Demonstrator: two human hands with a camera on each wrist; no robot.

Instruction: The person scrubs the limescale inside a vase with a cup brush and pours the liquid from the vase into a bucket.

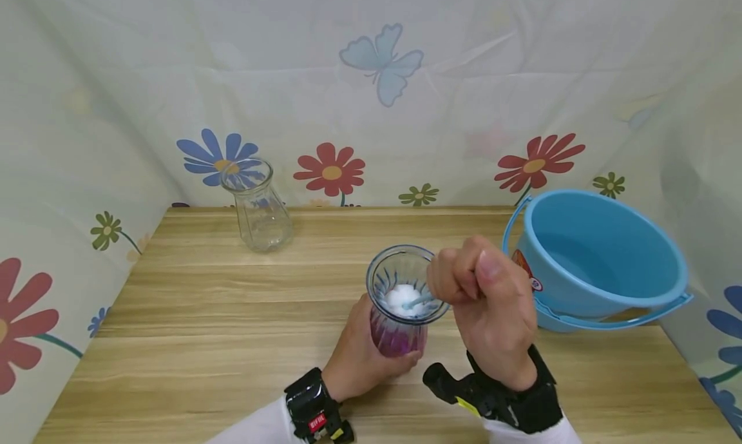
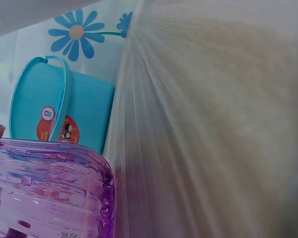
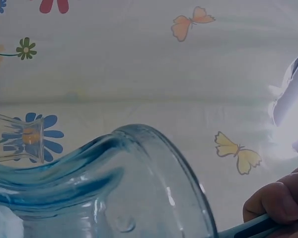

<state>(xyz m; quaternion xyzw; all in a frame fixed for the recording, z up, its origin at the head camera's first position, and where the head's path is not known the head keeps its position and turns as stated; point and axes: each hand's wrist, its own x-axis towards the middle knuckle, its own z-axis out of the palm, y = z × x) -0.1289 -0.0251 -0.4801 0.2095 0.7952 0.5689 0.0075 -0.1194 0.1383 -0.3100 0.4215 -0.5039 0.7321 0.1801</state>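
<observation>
In the head view my left hand (image 1: pixel 368 360) grips a ribbed glass vase (image 1: pixel 399 334) round its lower body. The vase has a bluish flared mouth tilted towards me and a purple bottom, whose wet-looking glass (image 2: pixel 49 193) fills a corner of the left wrist view. My right hand (image 1: pixel 493 302) is curled round the thin blue handle of a bottle brush (image 1: pixel 420 300) at the mouth. Inside the vase sits the brush's white, sponge-like head. The handle (image 3: pixel 248 227) also shows against the rim in the right wrist view. Whether the vase's base touches the table is hidden.
A second, clear glass vase (image 1: pixel 263 215) stands upright at the table's back left. On the right is a light blue bucket (image 1: pixel 603 250) with its handle lowered in front. Flower-printed curtains (image 1: pixel 452 122) border the wooden table (image 1: pixel 203 328) behind and at both sides.
</observation>
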